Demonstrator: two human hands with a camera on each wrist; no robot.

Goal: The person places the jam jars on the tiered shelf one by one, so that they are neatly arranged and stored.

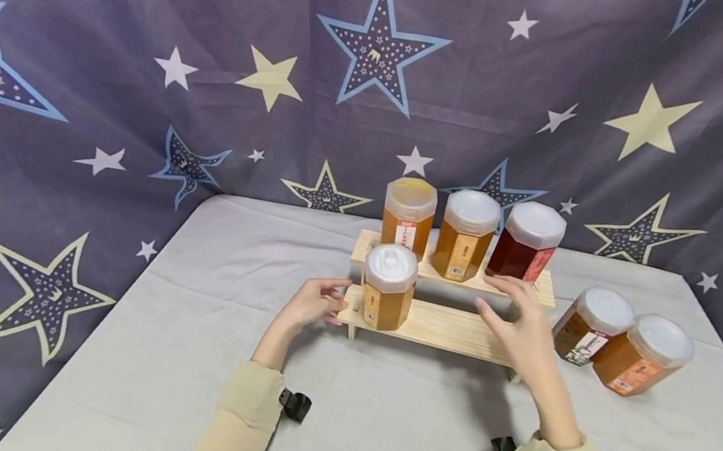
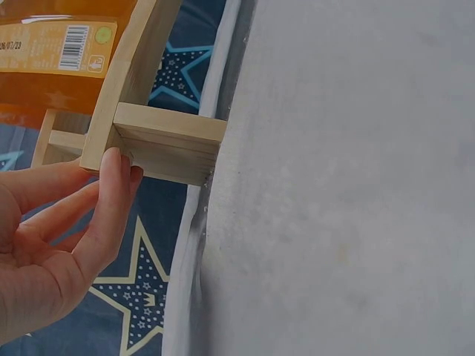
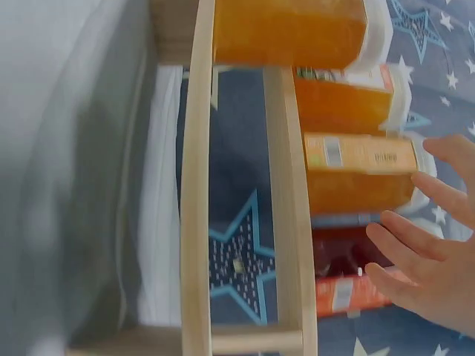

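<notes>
A two-tier wooden display stand (image 1: 453, 324) stands on the table. My left hand (image 1: 313, 302) pinches its left end by the lower step; in the left wrist view the thumb and fingers (image 2: 111, 178) meet at the board's corner. On that step sits a white-lidded amber jar (image 1: 388, 288). Along the upper step stand an orange jar (image 1: 409, 210) with a yellowish lid, an amber jar (image 1: 467, 236), and a dark red jar (image 1: 524, 242). My right hand (image 1: 520, 330), fingers spread and holding nothing, hovers before the upper step near the red jar.
Right of the stand, a dark brown speckled jar (image 1: 592, 327) and an orange jar (image 1: 643, 356) stand close together on the pale cloth-covered table (image 1: 159, 383). A star-patterned curtain (image 1: 362, 137) hangs behind. Each wrist carries a small black camera (image 1: 297, 406).
</notes>
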